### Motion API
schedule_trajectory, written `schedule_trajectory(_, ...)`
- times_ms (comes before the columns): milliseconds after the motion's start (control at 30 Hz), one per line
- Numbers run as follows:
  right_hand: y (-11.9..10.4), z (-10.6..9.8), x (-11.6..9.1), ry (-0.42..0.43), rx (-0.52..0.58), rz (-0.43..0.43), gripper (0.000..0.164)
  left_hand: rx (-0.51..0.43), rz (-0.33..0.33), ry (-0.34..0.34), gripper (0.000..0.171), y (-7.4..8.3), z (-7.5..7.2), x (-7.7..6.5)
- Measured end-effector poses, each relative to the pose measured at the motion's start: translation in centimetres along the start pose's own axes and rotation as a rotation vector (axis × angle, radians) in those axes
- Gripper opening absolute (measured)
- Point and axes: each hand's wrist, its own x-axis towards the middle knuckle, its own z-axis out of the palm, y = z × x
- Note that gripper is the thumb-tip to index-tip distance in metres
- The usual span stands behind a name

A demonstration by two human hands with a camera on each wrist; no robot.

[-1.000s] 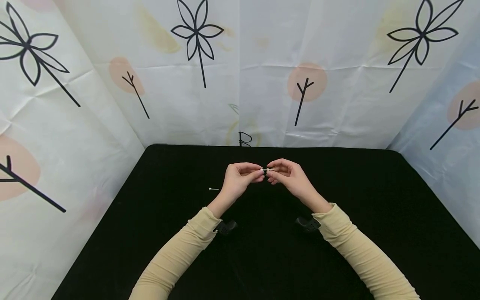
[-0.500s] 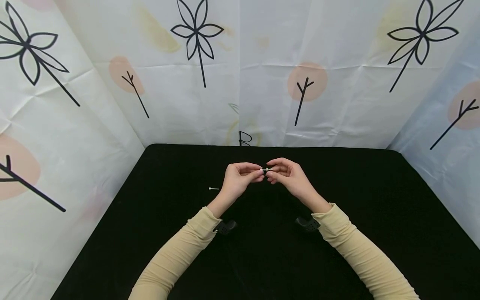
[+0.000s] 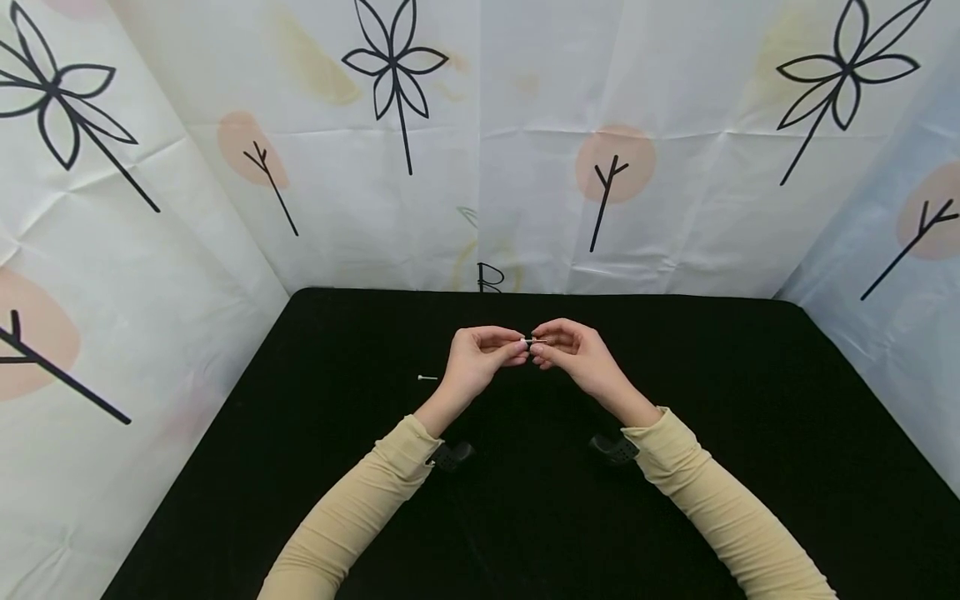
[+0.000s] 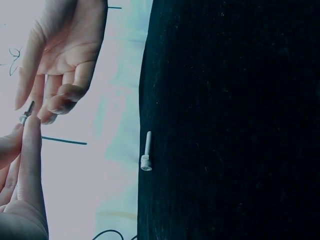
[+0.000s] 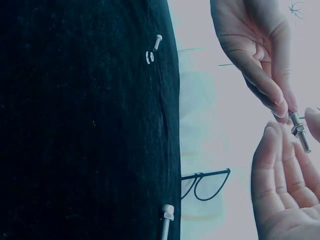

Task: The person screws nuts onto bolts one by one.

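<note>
Between my hands, raised over the black table, is a small metal bolt (image 5: 305, 145) with a nut (image 5: 298, 131) on its shank. My left hand (image 3: 480, 358) pinches the bolt's head end between thumb and fingertips. Facing it, my right hand (image 3: 581, 357) has its thumb and fingers around the nut, the bolt's free end pointing toward its palm. Whether every fingertip touches the nut is hard to see. Left of my left hand, another bolt (image 3: 427, 378) lies on the table. In the left wrist view a lying bolt (image 4: 146, 150) has a nut near its head.
In the right wrist view, two small rings (image 5: 150, 57), possibly nuts or washers, lie beside a short bolt (image 5: 158, 42). A further bolt with a nut (image 5: 167, 220) shows at the bottom. The black table (image 3: 712, 500) ends before a patterned white cloth wall (image 3: 525, 192).
The nut appears closer to the left fingertips, and my right fingers have shifted slightly left along the bolt. My left hand and the bolt on the table stay in place.
</note>
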Motion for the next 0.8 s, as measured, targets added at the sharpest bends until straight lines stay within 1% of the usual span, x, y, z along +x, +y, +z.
schedule_trajectory(100,0.0,0.0,0.0,0.004,0.026,-0.037,0.025,-0.005,-0.008,-0.008,0.018,0.8,0.2,-0.3)
schedule_trajectory(167,0.0,0.0,0.0,0.008,0.017,-0.046,0.023,0.000,-0.013,-0.010,0.019,1.3,0.3,-0.5)
schedule_trajectory(233,-0.1,0.0,0.0,0.012,-0.010,-0.033,0.021,0.006,-0.010,-0.011,0.019,1.4,0.3,-0.6)
schedule_trajectory(333,-0.2,0.0,0.0,0.009,-0.042,0.007,0.024,0.014,0.001,-0.015,0.020,1.3,0.3,-0.5)
schedule_trajectory(433,-0.2,0.0,0.0,0.010,-0.022,0.023,0.025,0.010,0.006,-0.009,0.020,0.5,0.1,-0.2)
schedule_trajectory(567,-0.5,0.0,-0.1,0.016,0.032,-0.011,0.025,0.000,-0.002,0.010,0.021,-0.7,-0.2,0.2)
schedule_trajectory(667,-1.5,0.2,-0.4,0.017,0.009,-0.023,0.021,0.006,0.006,0.016,0.021,-0.9,-0.1,0.3)
schedule_trajectory(767,-2.5,0.5,-0.6,0.013,-0.040,-0.002,0.018,0.020,0.018,0.018,0.021,-1.0,-0.1,0.3)
schedule_trajectory(800,-2.4,0.5,-0.6,0.013,-0.046,0.005,0.019,0.025,0.021,0.020,0.020,-1.0,-0.1,0.4)
